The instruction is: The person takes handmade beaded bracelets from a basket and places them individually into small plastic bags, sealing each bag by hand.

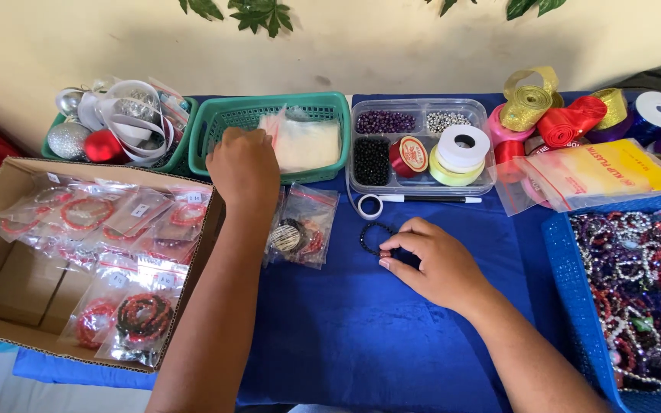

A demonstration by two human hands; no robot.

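One dark bead bracelet [376, 237] lies pinched in the right hand [434, 264] fingertips.

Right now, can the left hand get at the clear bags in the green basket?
Probably yes: the left hand is already over the green basket, beside the clear bags, and nothing lies between them. The basket is open on top.

The black bead bracelet [374, 237] you were handling lay flat on the blue cloth of the table, a small closed ring of dark round beads, its right side pinched under your fingertips. The green plastic basket [232, 116] you reached into stood upright at the back, slotted walls, with clear plastic bags [306, 141] piled inside.
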